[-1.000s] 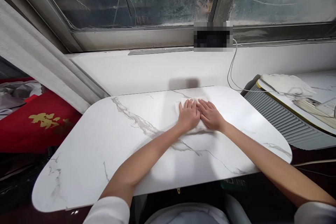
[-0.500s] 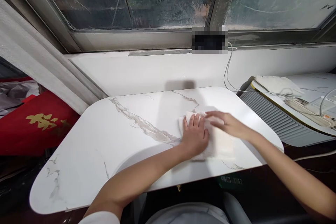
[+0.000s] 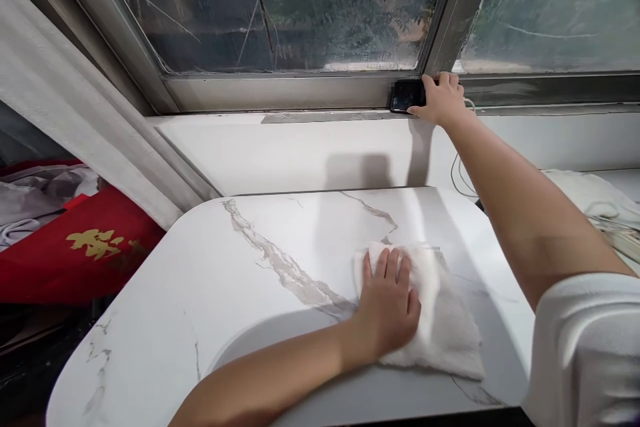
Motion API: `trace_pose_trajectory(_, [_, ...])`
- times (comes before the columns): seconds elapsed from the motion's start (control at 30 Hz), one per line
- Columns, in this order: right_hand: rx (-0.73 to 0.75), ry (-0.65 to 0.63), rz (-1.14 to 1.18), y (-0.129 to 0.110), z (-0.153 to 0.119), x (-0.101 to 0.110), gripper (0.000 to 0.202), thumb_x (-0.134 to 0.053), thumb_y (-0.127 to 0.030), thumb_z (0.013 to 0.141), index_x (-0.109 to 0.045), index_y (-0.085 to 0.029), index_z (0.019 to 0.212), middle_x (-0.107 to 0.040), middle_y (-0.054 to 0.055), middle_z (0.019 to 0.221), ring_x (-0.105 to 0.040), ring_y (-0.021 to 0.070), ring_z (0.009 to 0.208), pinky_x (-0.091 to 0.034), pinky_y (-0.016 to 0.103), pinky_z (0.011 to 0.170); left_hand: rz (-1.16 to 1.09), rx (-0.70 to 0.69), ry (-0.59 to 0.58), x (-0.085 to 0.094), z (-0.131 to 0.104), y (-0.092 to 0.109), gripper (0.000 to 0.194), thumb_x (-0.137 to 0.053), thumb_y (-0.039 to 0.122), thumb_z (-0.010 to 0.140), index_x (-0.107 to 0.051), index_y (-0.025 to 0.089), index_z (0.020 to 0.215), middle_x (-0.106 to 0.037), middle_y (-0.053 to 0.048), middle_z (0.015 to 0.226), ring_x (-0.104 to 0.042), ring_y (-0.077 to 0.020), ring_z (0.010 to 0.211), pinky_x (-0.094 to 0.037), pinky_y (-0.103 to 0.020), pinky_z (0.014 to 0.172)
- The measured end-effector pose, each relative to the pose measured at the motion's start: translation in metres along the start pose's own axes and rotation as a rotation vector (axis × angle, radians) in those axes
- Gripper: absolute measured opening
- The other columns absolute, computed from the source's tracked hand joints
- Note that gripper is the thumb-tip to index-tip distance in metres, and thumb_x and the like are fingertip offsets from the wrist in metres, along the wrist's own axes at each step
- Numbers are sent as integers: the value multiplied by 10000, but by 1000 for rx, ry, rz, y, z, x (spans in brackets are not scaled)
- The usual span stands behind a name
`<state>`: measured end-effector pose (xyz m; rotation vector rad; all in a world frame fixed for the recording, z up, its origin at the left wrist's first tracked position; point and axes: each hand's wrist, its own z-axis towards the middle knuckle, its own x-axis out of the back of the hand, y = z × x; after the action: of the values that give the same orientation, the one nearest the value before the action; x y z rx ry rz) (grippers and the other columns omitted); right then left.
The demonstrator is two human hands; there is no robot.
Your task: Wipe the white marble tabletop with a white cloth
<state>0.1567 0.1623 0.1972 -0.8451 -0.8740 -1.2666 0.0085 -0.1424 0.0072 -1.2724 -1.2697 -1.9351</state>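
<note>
A white cloth (image 3: pixel 445 320) lies folded on the marble-patterned table (image 3: pixel 165 280). My left hand (image 3: pixel 387 303) rests flat on the cloth's left part, fingers stretched and slightly apart. Up at the window sill, my right hand (image 3: pixel 443 101) has its thumb and fingers around the right end of a black phone (image 3: pixel 406 95). The phone stands on its long side against the window frame. Part of its right end is hidden by my fingers.
A white cable (image 3: pixel 456 173) hangs from the sill behind my right arm. Another pale cloth (image 3: pixel 590 193) and cords lie at the right. On the left are a grey-white curtain (image 3: pixel 90 93) and a red bag (image 3: pixel 100 247) with gold lettering.
My right hand has moved from beside the cloth up to the phone on the sill and taken hold of it. My left hand stays on the cloth. The view has shifted closer.
</note>
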Motion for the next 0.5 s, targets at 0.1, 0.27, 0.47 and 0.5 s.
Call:
trace_pose_trajectory(0.1, [11, 53, -17, 1, 13, -14, 815, -634, -495, 835, -288, -67, 1436, -294, 263, 1430, -225, 366, 1333, -205, 542, 1016, -26, -3, -22, 2, 1, -1, 553, -233, 366, 979, -294, 115, 1467, -268, -114, 1550, -181, -287, 1438, -129, -593, 1160])
trace_pose_trajectory(0.27, [-14, 153, -56, 12, 22, -32, 727, -578, -572, 843, -386, -111, 1371, -339, 217, 1391, -288, 346, 1283, -217, 535, 1004, -39, -9, -48, 6, 3, -2, 556, -231, 383, 983, -283, 133, 1477, -262, -108, 1553, -177, -289, 1440, -120, -588, 1164])
trace_pose_trajectory(0.47, [26, 165, -73, 21, 30, -36, 794, -573, -665, 794, -359, -166, 1374, -305, 205, 1391, -263, 380, 1295, -205, 587, 984, -62, -3, -85, 11, 3, -1, 563, -201, 394, 989, -275, 128, 1480, -248, -112, 1557, -155, -291, 1445, -95, -599, 1161])
trace_pose_trajectory(0.5, [26, 153, -74, 23, 32, -36, 808, -562, -683, 788, -351, -174, 1378, -289, 205, 1395, -250, 392, 1299, -194, 603, 978, -67, 0, -89, 11, 3, 0, 563, -194, 395, 990, -274, 130, 1481, -246, -110, 1558, -151, -290, 1446, -92, -598, 1161])
